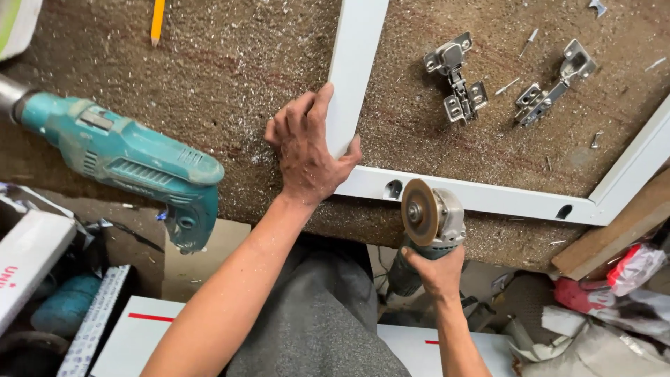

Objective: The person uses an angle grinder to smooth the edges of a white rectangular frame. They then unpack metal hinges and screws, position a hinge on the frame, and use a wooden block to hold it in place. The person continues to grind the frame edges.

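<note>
My left hand presses down on the corner of a white metal frame that lies on a chipboard bench strewn with metal shavings. Its fingers wrap the upright bar of the frame. My right hand grips the body of an angle grinder, held upright below the frame's near rail. The grinder's worn disc sits right at the rail's near edge, beside a small cut-out hole. I cannot tell whether the disc is spinning.
A teal power drill lies on the bench to the left. Two metal cabinet hinges and loose screws rest inside the frame. A yellow pencil lies at the top. A wooden batten, plastic bags and boxes crowd the floor.
</note>
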